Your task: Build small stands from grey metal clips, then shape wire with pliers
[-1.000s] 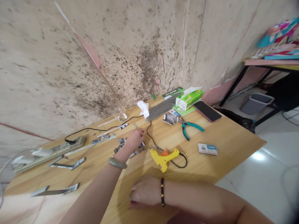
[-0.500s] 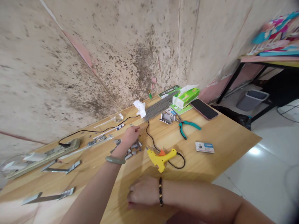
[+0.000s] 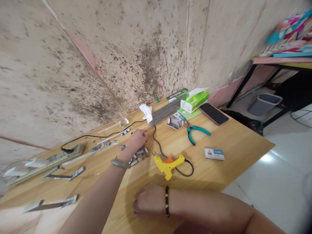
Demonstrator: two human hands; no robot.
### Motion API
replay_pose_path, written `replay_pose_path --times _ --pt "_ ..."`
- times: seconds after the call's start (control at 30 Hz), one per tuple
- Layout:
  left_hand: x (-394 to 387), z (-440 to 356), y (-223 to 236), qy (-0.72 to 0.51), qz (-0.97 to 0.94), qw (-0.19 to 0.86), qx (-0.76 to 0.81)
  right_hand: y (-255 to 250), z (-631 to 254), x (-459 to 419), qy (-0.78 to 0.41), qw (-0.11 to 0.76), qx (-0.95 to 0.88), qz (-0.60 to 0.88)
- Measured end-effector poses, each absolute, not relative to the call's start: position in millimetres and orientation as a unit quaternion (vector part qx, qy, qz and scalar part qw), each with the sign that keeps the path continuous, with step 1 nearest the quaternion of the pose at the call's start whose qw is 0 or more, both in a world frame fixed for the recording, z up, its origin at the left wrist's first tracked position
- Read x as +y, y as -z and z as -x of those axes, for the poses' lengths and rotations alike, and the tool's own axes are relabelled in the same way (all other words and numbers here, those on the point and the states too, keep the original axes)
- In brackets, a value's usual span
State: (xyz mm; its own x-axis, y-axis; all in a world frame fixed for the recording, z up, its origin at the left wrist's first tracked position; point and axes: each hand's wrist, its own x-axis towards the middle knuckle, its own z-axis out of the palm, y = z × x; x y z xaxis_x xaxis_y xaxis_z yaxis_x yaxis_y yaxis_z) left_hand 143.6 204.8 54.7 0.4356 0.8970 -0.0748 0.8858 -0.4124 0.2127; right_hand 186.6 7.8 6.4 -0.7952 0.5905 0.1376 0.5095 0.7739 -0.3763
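Observation:
My left hand (image 3: 136, 139), with a pale green bangle at the wrist, reaches over a pile of small grey metal pieces (image 3: 140, 156). Its fingers point forward, slightly apart, just short of a bundle of thin grey rods (image 3: 163, 112); no held thing shows. My right hand (image 3: 149, 201), wearing a dark beaded bracelet (image 3: 167, 201), rests on the table near its front edge. The fingers are curled under, and what they hold, if anything, is hidden. A yellow glue gun (image 3: 168, 165) lies on its side between the hands, to the right of the grey pile.
Teal-handled pliers (image 3: 192, 131), a small box (image 3: 214, 154), a phone (image 3: 214, 113) and a green tissue pack (image 3: 195, 100) lie to the right. Crumpled tissue (image 3: 146, 112) sits near the wall. Bent grey strips (image 3: 52, 205) and a power strip (image 3: 73, 152) occupy the left side. A black cord crosses the table.
My left hand has shifted very slightly forward and its fingers look a little more extended. My right hand stays in place. The view has turned slightly.

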Motion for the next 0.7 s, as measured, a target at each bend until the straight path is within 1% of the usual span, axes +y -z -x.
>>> replay_pose_path --times 0.3,0.47,0.7 --pt "234 -160 -45 -0.013 -0.834 0.067 0.548 -17 -193 8 -0.166 0.106 -0.94 0.28" --pt "236 -167 -38 -0.012 -0.823 0.043 0.566 -16 -195 7 -0.156 0.119 -0.939 0.282" --pt "231 -163 -39 -0.01 -0.828 0.02 0.56 -3 -192 8 -0.15 0.148 -0.937 0.28"
